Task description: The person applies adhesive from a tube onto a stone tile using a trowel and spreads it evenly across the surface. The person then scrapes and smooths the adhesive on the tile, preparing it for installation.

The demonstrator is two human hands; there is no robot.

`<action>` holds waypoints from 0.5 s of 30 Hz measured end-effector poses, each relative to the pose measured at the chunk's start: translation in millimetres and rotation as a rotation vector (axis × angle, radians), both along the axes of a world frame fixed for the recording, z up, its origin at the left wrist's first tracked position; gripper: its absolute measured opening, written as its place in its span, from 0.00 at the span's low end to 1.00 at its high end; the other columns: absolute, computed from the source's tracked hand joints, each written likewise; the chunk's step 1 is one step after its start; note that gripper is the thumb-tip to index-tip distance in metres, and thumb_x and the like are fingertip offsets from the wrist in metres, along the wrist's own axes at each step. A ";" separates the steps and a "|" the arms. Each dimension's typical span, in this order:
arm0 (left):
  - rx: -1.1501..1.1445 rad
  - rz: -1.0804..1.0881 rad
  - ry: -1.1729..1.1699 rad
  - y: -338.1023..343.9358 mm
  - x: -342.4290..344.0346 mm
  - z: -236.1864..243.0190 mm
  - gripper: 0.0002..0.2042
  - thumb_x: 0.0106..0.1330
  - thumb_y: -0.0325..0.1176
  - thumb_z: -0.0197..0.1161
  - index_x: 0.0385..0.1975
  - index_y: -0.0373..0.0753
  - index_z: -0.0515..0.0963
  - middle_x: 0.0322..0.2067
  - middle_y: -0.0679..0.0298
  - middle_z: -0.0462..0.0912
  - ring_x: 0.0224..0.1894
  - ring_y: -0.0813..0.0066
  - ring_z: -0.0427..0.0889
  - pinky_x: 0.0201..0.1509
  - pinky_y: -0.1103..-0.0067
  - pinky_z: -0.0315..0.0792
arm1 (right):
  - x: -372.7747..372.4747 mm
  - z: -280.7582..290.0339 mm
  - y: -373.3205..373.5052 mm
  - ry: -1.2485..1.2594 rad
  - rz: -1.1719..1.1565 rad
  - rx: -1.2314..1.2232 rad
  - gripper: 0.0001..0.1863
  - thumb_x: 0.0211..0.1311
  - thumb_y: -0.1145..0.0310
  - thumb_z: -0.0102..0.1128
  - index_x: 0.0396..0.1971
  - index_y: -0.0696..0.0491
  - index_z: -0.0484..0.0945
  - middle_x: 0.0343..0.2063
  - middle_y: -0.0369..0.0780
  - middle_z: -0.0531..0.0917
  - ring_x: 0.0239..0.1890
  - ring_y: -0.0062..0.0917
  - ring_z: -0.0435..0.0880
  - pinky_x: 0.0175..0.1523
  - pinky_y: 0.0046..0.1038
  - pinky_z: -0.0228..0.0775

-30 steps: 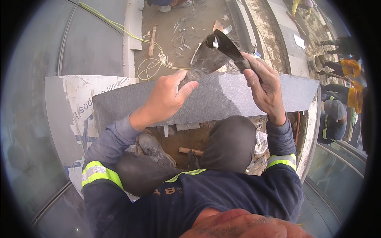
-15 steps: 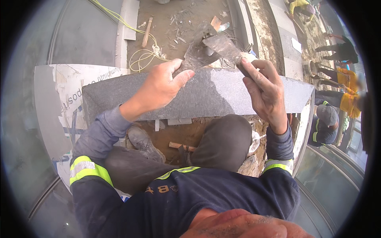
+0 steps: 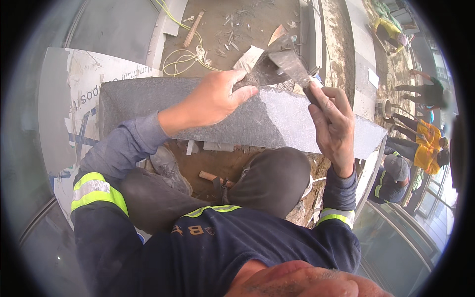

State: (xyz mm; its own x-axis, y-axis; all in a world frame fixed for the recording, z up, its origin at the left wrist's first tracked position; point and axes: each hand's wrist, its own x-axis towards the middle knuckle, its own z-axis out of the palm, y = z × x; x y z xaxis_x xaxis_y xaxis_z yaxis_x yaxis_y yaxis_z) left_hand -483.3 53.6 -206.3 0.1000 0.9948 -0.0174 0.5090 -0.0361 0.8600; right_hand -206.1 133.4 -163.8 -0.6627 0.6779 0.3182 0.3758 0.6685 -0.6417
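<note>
Scraper (image 3: 292, 68) with a flat, flared blade sits in the right hand (image 3: 336, 119), whose thumb and fingers pinch its short dark handle; the metal is dull grey, mottled with smears, narrow at the handle and widening toward a straight end that points far and left. The left hand (image 3: 220, 94) grips the near left end of a broader blade (image 3: 264, 73) between thumb and fingers, this one darker, with paler dusty smudges across its face. The two blades overlap in view above the far edge of a grey slab (image 3: 143, 101); whether they touch cannot be told. The slab runs left to right beyond the person's knees, its left part dark and its right part paler, with an uneven border between. Nearer, between the legs, lies a hammer (image 3: 213, 178) with a wooden handle. Beyond the slab, on the far left, a yellow-green cable (image 3: 179, 63) lies coiled near a wooden stick (image 3: 194, 29).
</note>
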 end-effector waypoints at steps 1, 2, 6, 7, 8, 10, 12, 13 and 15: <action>-0.059 0.015 -0.053 -0.8 0.7 1.0 0.17 0.75 0.43 0.62 0.30 0.34 0.72 0.22 0.67 0.73 0.22 0.84 0.69 0.25 0.79 0.65 | -3.9 0.5 1.9 -0.021 0.010 0.018 0.28 0.60 0.83 0.67 0.61 0.50 0.82 0.41 0.43 0.81 0.34 0.26 0.81 0.37 0.28 0.75; -0.119 0.029 -0.105 -1.2 2.4 4.0 0.18 0.75 0.42 0.62 0.30 0.34 0.71 0.21 0.66 0.72 0.23 0.83 0.67 0.26 0.78 0.65 | -7.3 0.4 3.7 -0.041 0.020 0.036 0.28 0.60 0.83 0.67 0.61 0.50 0.82 0.41 0.43 0.81 0.34 0.26 0.81 0.37 0.29 0.75; -0.155 0.027 -0.103 1.8 4.6 17.4 0.18 0.75 0.42 0.62 0.29 0.32 0.70 0.21 0.63 0.69 0.26 0.82 0.65 0.29 0.75 0.64 | -1.8 -3.1 7.6 0.079 -0.042 0.148 0.28 0.59 0.84 0.67 0.61 0.51 0.81 0.41 0.44 0.81 0.34 0.27 0.81 0.37 0.28 0.75; -0.112 0.030 -0.093 -0.1 3.9 11.3 0.19 0.75 0.42 0.62 0.29 0.32 0.70 0.21 0.63 0.69 0.26 0.82 0.66 0.29 0.76 0.64 | -4.0 -4.0 6.2 -0.018 0.028 0.076 0.28 0.59 0.84 0.67 0.61 0.52 0.81 0.41 0.44 0.81 0.35 0.27 0.81 0.38 0.29 0.75; -0.069 0.032 -0.082 -1.9 3.0 0.1 0.19 0.75 0.42 0.62 0.29 0.32 0.70 0.21 0.63 0.70 0.26 0.82 0.66 0.29 0.76 0.64 | -5.9 -4.7 4.9 -0.116 0.097 0.004 0.28 0.60 0.83 0.67 0.61 0.52 0.81 0.41 0.43 0.81 0.36 0.28 0.81 0.39 0.29 0.75; -0.024 0.022 -0.081 -2.3 3.3 -0.7 0.19 0.74 0.42 0.63 0.29 0.32 0.71 0.21 0.63 0.71 0.26 0.81 0.67 0.29 0.76 0.65 | 0.4 -4.0 0.8 -0.093 0.038 0.010 0.28 0.59 0.83 0.67 0.61 0.51 0.81 0.40 0.43 0.80 0.37 0.30 0.80 0.41 0.31 0.75; -0.021 -0.003 -0.101 0.9 6.2 14.5 0.18 0.75 0.42 0.62 0.30 0.32 0.72 0.22 0.62 0.74 0.27 0.81 0.69 0.31 0.77 0.67 | 3.3 -8.8 2.4 -0.024 -0.051 0.032 0.29 0.59 0.83 0.68 0.62 0.50 0.81 0.40 0.43 0.79 0.36 0.30 0.80 0.40 0.30 0.74; -0.035 0.004 -0.116 0.7 5.5 11.1 0.18 0.75 0.41 0.62 0.30 0.32 0.72 0.22 0.63 0.74 0.26 0.81 0.70 0.30 0.77 0.67 | 0.1 -11.4 1.0 -0.088 0.030 -0.030 0.29 0.59 0.83 0.68 0.61 0.50 0.81 0.40 0.43 0.79 0.34 0.29 0.79 0.39 0.30 0.75; -0.061 0.018 -0.147 0.4 3.2 1.2 0.17 0.75 0.41 0.62 0.30 0.33 0.73 0.23 0.65 0.75 0.24 0.82 0.71 0.28 0.78 0.67 | 4.6 -8.6 -3.1 -0.026 -0.006 0.050 0.28 0.59 0.84 0.67 0.61 0.50 0.81 0.40 0.43 0.79 0.34 0.28 0.80 0.39 0.29 0.75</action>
